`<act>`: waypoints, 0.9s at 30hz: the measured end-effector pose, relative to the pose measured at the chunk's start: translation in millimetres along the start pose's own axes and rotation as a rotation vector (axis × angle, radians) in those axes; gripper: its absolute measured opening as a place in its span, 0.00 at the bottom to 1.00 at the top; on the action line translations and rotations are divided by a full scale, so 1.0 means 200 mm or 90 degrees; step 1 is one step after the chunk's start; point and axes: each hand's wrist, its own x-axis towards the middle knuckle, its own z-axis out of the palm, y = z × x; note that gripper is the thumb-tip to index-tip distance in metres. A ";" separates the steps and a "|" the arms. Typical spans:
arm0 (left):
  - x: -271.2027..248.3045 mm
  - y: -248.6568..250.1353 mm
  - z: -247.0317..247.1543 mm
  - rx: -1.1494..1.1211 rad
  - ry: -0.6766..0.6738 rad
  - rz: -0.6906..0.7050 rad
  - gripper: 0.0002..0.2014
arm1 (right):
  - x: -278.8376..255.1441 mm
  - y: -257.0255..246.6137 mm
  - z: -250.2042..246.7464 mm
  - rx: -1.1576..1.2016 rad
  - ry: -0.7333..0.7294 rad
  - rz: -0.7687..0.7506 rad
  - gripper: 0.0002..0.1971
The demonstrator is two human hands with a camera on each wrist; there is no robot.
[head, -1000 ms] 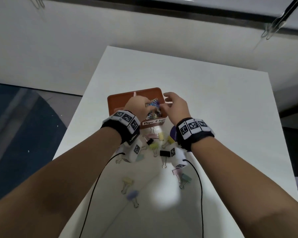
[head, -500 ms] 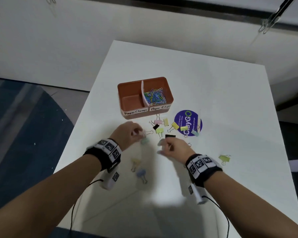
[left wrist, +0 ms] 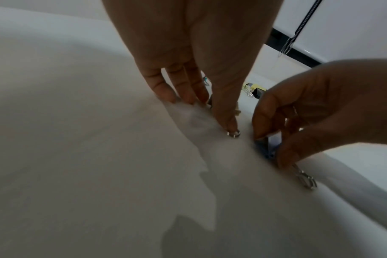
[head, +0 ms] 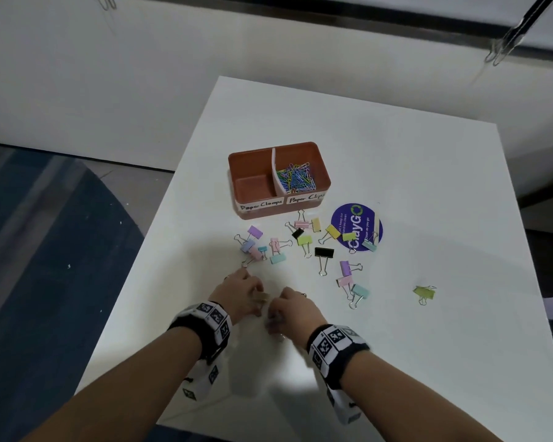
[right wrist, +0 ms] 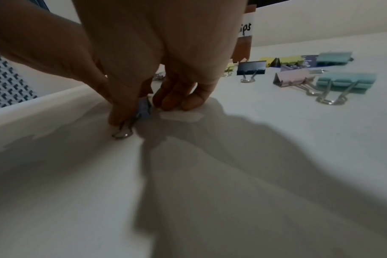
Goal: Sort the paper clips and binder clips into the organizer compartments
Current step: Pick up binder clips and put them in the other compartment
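Left hand: left hand [head: 240, 293] low on the white square table [head: 412, 161], fingertips [left wrist: 189, 97] down on the surface, thumb and forefinger pinched on a pale yellowish binder clip [head: 261, 296] (colour hard to judge, mostly covered; only the wire loop [left wrist: 233, 134] clear in the left wrist view).
Right hand: right hand [head: 292, 314] just beside the left, fingers curled, pinched on a blue-lilac binder clip [right wrist: 144, 108]; clip body largely hidden by the fingers, wire handle [right wrist: 121, 133] poking out on the table.
Organizer: rust-brown rectangular plastic organizer [head: 321, 169] far from the hands, split by a white divider [head: 276, 173]; handwritten labels "Paper Clamps" and "Paper Clips" on the near wall (last letters cut off at the corner).
Paper clips: heap of coloured wire paper clips [head: 296, 180] in the right compartment.
Left compartment: bare floor visible, near corner hidden behind the wall.
Loose binder clips: scatter of pastel and black binder clips [head: 324, 252] between organizer and hands, several overlapping, exact count unclear.
Stray clip: one green binder clip [head: 424, 293] well apart on the right.
Sticker: round purple sticker [head: 356, 226] beside the organizer, partly covered by clips.
Wrists: black bands with square-patterned markers [head: 336, 338].
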 end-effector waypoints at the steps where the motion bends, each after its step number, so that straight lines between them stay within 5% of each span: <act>1: 0.00 0.00 0.00 -0.006 -0.001 0.002 0.21 | 0.00 0.01 0.01 0.017 0.006 -0.001 0.14; 6: 0.02 -0.01 -0.04 -0.058 -0.004 0.016 0.14 | -0.01 0.06 -0.03 0.100 0.006 -0.023 0.11; 14: 0.12 -0.01 -0.20 -0.217 0.137 -0.005 0.17 | 0.11 0.10 -0.22 0.249 0.121 0.000 0.02; 18: 0.18 -0.02 -0.22 -0.192 0.133 -0.074 0.11 | 0.21 0.09 -0.29 0.315 0.167 0.035 0.08; 22: 0.22 -0.04 -0.20 -0.166 0.113 -0.125 0.18 | 0.31 0.06 -0.32 0.324 0.168 0.077 0.19; 27: 0.26 -0.05 -0.19 -0.185 0.155 -0.137 0.15 | 0.39 0.04 -0.30 0.227 0.185 0.118 0.17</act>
